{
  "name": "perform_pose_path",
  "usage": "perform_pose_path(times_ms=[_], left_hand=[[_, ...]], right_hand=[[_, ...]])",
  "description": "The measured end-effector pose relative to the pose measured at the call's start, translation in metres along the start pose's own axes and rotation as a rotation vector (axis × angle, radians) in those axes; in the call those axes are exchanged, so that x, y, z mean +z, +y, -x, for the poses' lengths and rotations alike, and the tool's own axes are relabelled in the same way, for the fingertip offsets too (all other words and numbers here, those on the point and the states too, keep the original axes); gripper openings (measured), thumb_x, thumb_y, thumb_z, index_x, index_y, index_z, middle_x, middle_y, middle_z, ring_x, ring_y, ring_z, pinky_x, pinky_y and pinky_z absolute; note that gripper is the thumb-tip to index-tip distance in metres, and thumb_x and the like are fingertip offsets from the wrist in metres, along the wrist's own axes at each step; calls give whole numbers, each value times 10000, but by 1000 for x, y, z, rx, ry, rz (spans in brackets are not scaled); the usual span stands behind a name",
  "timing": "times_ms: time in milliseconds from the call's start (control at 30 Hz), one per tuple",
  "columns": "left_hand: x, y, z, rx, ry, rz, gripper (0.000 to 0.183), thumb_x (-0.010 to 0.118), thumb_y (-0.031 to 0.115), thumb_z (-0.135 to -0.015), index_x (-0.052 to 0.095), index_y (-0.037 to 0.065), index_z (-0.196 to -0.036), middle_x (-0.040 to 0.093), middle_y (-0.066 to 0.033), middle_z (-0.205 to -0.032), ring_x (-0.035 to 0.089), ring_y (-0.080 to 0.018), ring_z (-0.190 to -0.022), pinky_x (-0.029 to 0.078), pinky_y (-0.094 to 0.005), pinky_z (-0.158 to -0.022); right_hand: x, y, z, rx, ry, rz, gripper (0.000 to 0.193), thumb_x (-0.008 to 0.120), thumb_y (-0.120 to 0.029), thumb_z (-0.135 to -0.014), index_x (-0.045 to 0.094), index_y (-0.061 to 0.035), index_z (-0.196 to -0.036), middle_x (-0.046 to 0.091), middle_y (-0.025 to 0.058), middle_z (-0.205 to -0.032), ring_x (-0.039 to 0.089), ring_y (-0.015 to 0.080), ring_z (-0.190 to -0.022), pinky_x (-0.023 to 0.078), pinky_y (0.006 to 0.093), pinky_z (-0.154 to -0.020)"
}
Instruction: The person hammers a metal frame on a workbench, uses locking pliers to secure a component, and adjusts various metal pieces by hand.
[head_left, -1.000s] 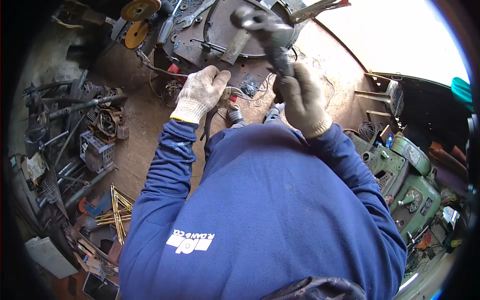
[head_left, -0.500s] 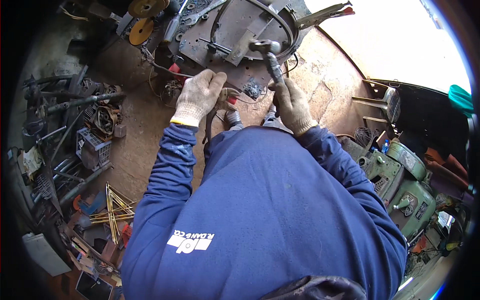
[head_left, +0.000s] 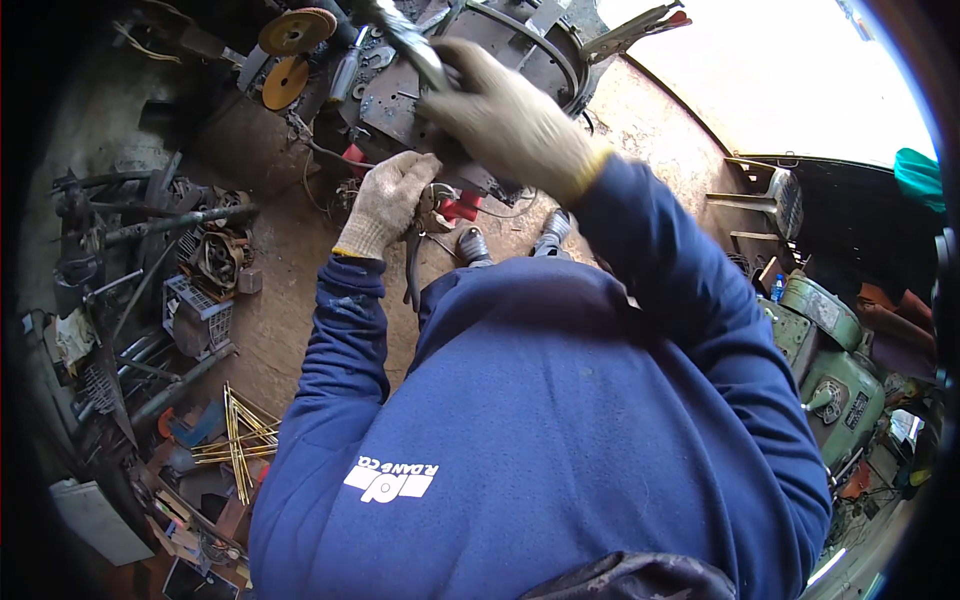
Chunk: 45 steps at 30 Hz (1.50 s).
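My right hand (head_left: 505,120), in a knitted work glove, is raised over the metal worktop (head_left: 392,115) and wrapped round a hammer (head_left: 412,45). The hammer's head is blurred or out of view at the top. My left hand (head_left: 385,203), also gloved, is closed at the worktop's near edge; what its fingers grip, if anything, is hidden. Just right of it is a metal clamp-like part (head_left: 440,192) with a red piece (head_left: 462,206) beside it. A dark handle-like piece (head_left: 413,265) hangs below. My right hand and forearm cover part of the worktop.
A metal ring (head_left: 548,38), long-handled pliers (head_left: 632,33), a screwdriver (head_left: 345,75) and brown discs (head_left: 286,83) are on or beside the worktop. Metal scrap (head_left: 180,222) and yellow rods (head_left: 238,440) lie left. A stool (head_left: 780,203) and green machine (head_left: 845,400) stand right.
My right hand has swung up and leftward with the hammer, across the worktop. My left hand stays nearly in place, slightly lower. The view has shifted a little.
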<state>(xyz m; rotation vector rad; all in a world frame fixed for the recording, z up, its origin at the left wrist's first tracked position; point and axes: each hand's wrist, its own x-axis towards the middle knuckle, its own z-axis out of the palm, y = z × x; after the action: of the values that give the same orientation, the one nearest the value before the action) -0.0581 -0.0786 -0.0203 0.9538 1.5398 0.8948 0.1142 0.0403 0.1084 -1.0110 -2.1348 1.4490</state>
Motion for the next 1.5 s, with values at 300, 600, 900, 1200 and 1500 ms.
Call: perform_pose_path(times_ms=[300, 600, 900, 1200, 1500], left_hand=[[-15, -21, 55, -77, 206, 85, 439, 542, 381, -1020, 701, -27, -1054, 653, -33, -800, 590, -97, -642, 480, -256, -593], [-20, -39, 68, -199, 365, 528, 418, 605, 391, -1017, 676, -19, -1065, 630, -26, -791, 572, -98, -582, 493, -253, -533], [39, 80, 12, 75, 266, 497, 595, 475, 559, -1029, 590, -2, -1196, 538, -6, -657, 499, -118, -466, 471, -270, -427], [165, 146, -36, 126, 56, 161, 552, 587, 336, -1026, 467, 6, -1451, 663, -124, -1190, 697, -193, -957, 607, -331, -829], [302, 147, -39, -62, 320, 558, 370, 609, 176, -973, 571, -39, -1273, 640, -72, -1057, 607, -106, -880, 517, -257, -774]], right_hand=[[94, -8, -152, 309, 79, 467, 446, 626, -289, -922, 587, -52, -1298, 652, 181, -1163, 680, 320, -1026, 548, 393, -862], [70, -27, -24, -255, 153, 226, 730, 690, -377, -868, 447, -18, -1455, 462, 292, -1420, 510, 450, -1298, 437, 468, -1094], [-22, 61, 102, 14, -258, -14, 767, 699, -457, -900, 441, -4, -1463, 590, 252, -1342, 612, 351, -1213, 486, 427, -1028], [-117, 110, 134, 223, 118, -227, 321, 618, -168, -1016, 615, -2, -1291, 729, 109, -978, 652, 135, -836, 528, 288, -749], [-185, 169, 162, 352, -214, -438, 808, 636, -436, -939, 311, -13, -1546, 625, 221, -1281, 612, 297, -1196, 478, 383, -1005]])
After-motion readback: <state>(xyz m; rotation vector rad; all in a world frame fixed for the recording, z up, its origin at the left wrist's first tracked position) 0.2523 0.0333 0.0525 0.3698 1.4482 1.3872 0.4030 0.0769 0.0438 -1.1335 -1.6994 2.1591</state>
